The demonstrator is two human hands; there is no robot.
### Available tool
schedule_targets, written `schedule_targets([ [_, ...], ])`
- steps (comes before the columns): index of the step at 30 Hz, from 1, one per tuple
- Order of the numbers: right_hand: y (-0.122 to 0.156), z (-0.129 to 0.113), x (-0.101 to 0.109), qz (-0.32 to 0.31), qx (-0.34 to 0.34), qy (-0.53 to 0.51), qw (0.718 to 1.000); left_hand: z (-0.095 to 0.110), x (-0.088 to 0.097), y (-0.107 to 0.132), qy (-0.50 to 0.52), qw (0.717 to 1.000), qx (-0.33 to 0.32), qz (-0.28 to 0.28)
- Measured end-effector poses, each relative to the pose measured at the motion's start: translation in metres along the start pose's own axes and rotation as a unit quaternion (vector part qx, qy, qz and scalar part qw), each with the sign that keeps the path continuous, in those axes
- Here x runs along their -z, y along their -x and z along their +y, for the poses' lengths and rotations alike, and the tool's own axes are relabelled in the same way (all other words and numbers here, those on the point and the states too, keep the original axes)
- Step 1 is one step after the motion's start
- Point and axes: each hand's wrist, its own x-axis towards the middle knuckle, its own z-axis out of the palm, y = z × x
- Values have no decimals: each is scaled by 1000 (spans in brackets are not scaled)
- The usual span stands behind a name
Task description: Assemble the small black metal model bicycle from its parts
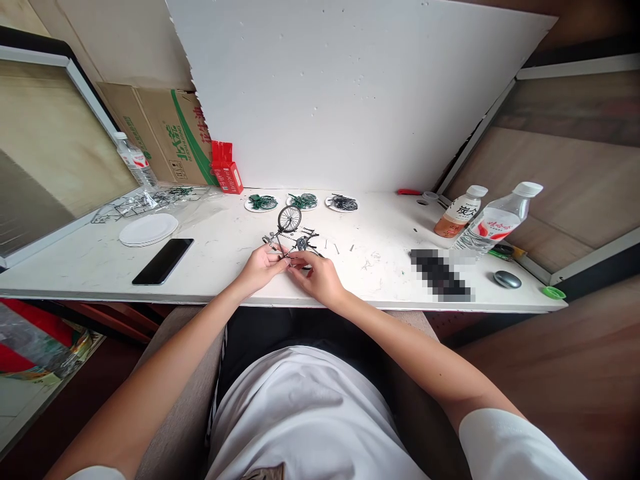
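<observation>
A small black model bicycle frame with one spoked wheel [289, 219] is between my hands at the table's front. My left hand [263, 268] is closed with thumb and fingers pinched on the frame's near end. Opposite it, my right hand [316, 275] is also closed, its fingertips meeting the left ones at the same spot; what exactly they pinch is too small to make out. Loose dark bicycle parts [306, 241] lie just beyond my right fingers. A few tiny pins [337, 249] are scattered to the right.
Along the back stand three small plates with green and dark parts [261, 203]. To the left are a phone [163, 261], white paper plates [149, 229] and a red box [227, 170]. Bottles [497, 217] and a grey mouse [507, 279] occupy the right side of the white table [225, 233].
</observation>
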Motion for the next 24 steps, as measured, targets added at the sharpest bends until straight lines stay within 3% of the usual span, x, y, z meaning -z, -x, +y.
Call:
schedule_targets([
  [7, -2, -6, 5, -7, 19, 23, 1000, 1, 1, 0, 44, 998, 14, 37],
  [12, -20, 2, 29, 59, -48, 70, 995, 6, -1, 0, 67, 994, 26, 84],
  [14, -27, 11, 38, 72, -44, 108, 991, 7, -2, 0, 63, 993, 29, 93],
  [18, -34, 32, 45, 12, -5, 163, 987, 8, -3, 0, 64, 993, 33, 90],
  [24, -32, 48, 39, -20, -25, 157, 987, 8, -3, -1, 61, 993, 34, 95],
])
